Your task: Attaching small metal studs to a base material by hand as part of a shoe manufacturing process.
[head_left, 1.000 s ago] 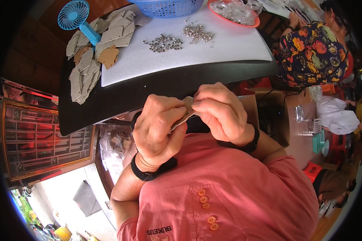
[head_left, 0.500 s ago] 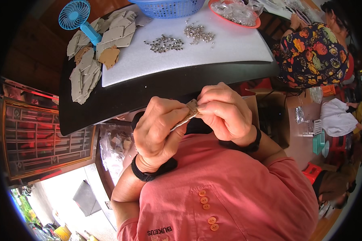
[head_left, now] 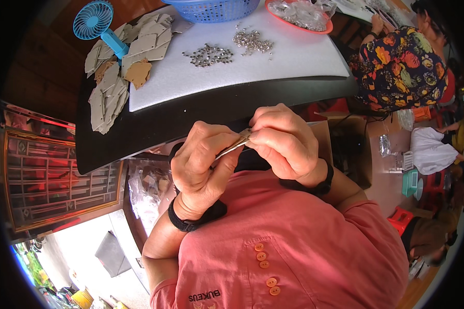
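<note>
My left hand (head_left: pixel 201 170) pinches a small tan and grey flat card piece (head_left: pixel 232 148) between thumb and fingers. At its far end, my right hand (head_left: pixel 286 144) grips the same piece with thumb and forefinger. Both hands meet in front of my body, off the near edge of the table. The card is seen nearly edge-on, and fingers cover much of it. Beyond it, two heaps of small shiny metal parts lie on a white foam sheet (head_left: pixel 165 90): one heap (head_left: pixel 209 55) to the left, the other heap (head_left: pixel 251 42) to the right.
Stacked grey card pieces (head_left: pixel 108 103) cover the black table's left side, beside a blue fan (head_left: pixel 94 20). At the back stand a blue basket (head_left: pixel 211 11) and a red tray (head_left: pixel 322 31) with bagged metal parts. A person in a floral top (head_left: pixel 402 72) sits at the right.
My right fingers have shifted slightly left along the card's end, covering more of it. Both hands keep their hold, and the card is tilted a little more edge-on.
</note>
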`<state>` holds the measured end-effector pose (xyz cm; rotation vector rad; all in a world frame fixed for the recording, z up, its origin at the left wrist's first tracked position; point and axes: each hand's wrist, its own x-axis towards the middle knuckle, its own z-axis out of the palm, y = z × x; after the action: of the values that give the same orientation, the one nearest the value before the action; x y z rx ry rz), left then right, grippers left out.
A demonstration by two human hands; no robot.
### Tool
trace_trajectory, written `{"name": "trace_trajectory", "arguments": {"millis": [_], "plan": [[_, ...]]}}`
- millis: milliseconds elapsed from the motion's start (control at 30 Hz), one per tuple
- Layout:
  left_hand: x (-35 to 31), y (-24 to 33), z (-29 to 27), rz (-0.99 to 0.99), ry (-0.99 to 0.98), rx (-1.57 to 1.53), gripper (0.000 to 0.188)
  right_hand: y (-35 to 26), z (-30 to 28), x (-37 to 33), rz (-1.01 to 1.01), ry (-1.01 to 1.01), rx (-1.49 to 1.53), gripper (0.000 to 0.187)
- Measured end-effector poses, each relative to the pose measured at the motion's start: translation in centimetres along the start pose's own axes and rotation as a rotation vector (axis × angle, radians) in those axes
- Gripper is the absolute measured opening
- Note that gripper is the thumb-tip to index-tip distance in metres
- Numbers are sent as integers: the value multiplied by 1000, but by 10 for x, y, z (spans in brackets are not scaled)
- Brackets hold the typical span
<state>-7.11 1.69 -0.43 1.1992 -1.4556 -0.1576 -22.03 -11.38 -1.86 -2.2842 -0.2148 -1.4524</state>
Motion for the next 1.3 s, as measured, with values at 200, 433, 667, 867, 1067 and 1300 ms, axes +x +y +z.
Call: {"name": "trace_trajectory", "arguments": {"millis": [200,433,667,867,1067,1300], "plan": [[0,-2,1,30,9,11,29,4,1,-2,3,28,23,21],[4,-5,-2,140,-34,50,29,-8,-5,4,415,-25,216,21],[2,-9,-1,163,-20,87,27,4,-1,6,397,-78,328,17],[-1,-10,0,88,-17,51,24,12,3,2,477,-96,419,18],[-8,-8,2,-146,36,-119,21,7,1,8,494,-131,482,16],[-6,-6,0,-14,1,-37,22,8,3,10,892,-70,779,16]]}}
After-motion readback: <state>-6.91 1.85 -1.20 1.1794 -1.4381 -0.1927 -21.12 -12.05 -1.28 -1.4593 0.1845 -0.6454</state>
